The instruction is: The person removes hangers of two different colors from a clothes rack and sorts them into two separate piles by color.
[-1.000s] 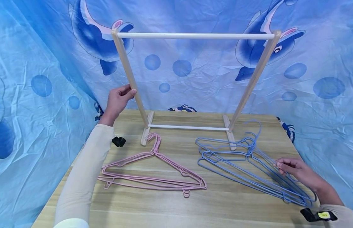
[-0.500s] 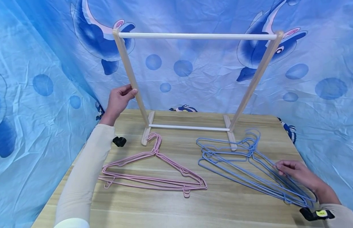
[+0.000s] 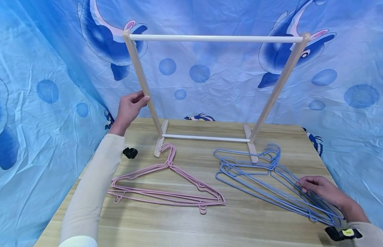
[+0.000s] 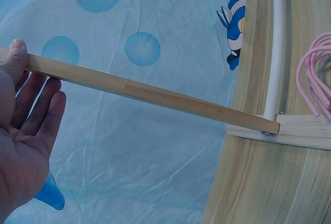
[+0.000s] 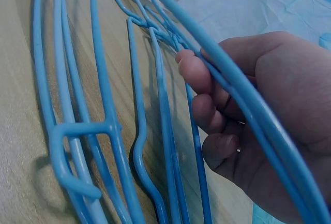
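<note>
My left hand grips the left wooden post of a small clothes rack, thumb in front. In the left wrist view that post runs down to the foot on the table. On the right, my right hand pinches the side of a blue hanger in a loose stack of several blue hangers. The right wrist view shows the fingers curled at the upper wires, with other hangers lying beneath. Several pink hangers lie stacked in front of the rack, touched by neither hand.
The rack has a white top rail and a lower white rail. Everything stands on a wood-grain table. A blue printed cloth hangs behind and at both sides. A small black object appears beside the left sleeve.
The hook of the upper blue hanger has swung down towards the other hooks as my right hand lowers it slightly. My left hand stays at the rack post.
</note>
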### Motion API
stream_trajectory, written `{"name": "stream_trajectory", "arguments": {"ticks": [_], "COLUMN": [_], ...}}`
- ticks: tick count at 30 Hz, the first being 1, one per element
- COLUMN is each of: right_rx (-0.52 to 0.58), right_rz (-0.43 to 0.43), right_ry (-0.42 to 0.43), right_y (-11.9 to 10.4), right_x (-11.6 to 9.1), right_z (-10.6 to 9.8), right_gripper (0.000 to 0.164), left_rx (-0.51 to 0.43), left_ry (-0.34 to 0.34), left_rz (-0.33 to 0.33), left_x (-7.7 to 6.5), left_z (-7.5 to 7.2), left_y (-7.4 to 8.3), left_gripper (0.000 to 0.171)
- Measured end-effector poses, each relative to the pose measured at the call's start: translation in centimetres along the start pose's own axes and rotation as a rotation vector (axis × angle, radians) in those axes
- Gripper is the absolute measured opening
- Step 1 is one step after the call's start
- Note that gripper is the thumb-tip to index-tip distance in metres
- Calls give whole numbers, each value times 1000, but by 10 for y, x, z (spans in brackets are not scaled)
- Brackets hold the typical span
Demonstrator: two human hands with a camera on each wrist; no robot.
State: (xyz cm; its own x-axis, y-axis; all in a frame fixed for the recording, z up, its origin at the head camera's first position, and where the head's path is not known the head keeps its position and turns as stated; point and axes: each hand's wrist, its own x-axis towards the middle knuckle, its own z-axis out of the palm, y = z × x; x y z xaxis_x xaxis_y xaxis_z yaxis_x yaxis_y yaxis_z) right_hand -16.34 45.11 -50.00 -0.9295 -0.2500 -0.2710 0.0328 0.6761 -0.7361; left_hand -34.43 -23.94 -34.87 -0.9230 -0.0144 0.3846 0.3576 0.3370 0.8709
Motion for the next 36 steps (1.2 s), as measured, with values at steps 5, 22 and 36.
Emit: {"name": "stream_trajectory", "arguments": {"ticks": [5,22,36], "right_rx": [-52,-196,-217], "right_rz": [-26,9,-37], "right_ry": [4,84,164], "right_y": [-1,-10,-25], "right_x": [1,-9,-11], "right_z": [-1,-1,-9], "right_gripper": [33,35,44], "left_rx": [1,19,64], "left_ry": [2,-7,-5], "left_rz": [4,-21,-23], "left_x": [1,-1,0], "left_z": [1,0,3], "left_y": [0,3,1], "left_gripper": [47,49,50]}}
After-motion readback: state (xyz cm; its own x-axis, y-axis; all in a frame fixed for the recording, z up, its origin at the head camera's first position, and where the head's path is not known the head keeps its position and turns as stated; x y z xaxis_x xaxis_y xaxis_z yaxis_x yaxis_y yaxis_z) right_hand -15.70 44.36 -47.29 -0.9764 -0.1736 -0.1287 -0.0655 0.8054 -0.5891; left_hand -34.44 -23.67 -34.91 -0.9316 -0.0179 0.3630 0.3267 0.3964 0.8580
